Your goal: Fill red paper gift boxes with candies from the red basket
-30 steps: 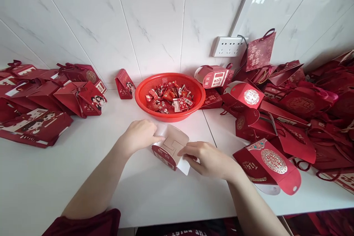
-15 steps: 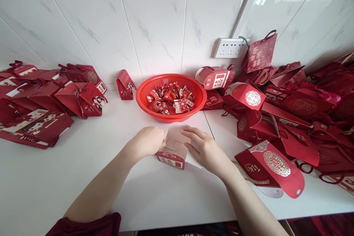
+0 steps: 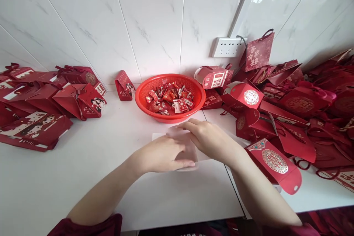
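A small gift box (image 3: 190,150) lies between my hands on the white tabletop, its plain pale inner side facing up, with motion blurring its shape. My left hand (image 3: 162,153) lies over its left and near part, thumb along the near edge, gripping it. At the far right edge, my right hand (image 3: 207,138) has its fingers bent over the box's cardboard. Both hands hide much of the box. Just beyond them stands a red plastic basket (image 3: 138,105) with wrapped candies (image 3: 171,97) in it.
Red gift boxes (image 3: 41,129) cluster at the left, and one small upright box (image 3: 124,85) stands left of the basket. Many red boxes and bags (image 3: 298,107) pile up at the right. An open-flapped box (image 3: 275,162) lies near my right forearm. A power socket (image 3: 228,47) is on the tiled wall.
The box has turned: its red printed side faced me before, and now mostly the pale inner side shows. My left hand has moved right, across the box.
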Demonstrator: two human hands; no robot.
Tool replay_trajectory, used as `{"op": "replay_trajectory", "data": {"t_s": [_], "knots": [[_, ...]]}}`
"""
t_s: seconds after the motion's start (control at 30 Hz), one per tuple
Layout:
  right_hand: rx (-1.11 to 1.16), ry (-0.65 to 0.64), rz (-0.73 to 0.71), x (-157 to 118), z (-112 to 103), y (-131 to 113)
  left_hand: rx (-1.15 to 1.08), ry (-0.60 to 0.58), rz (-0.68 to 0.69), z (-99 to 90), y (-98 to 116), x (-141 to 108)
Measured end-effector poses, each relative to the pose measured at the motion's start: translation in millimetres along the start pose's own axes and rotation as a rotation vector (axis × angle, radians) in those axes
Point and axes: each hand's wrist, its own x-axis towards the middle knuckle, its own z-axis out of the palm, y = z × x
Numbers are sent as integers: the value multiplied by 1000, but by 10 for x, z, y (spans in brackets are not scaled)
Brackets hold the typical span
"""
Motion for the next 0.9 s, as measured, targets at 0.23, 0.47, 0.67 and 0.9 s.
{"op": "replay_trajectory", "data": {"t_s": [0.23, 0.47, 0.67, 0.9], "knots": [[4, 20, 85, 254, 6, 22, 0, -102, 47, 170, -22, 124], [-108, -126, 174, 287, 89, 47, 219, -155, 75, 308, 10, 158], [-155, -304, 191, 285, 81, -100, 417, -68, 130, 349, 39, 112], [-210, -494, 222, 365, 202, 43, 262, -212, 133, 389, 37, 139]]}}
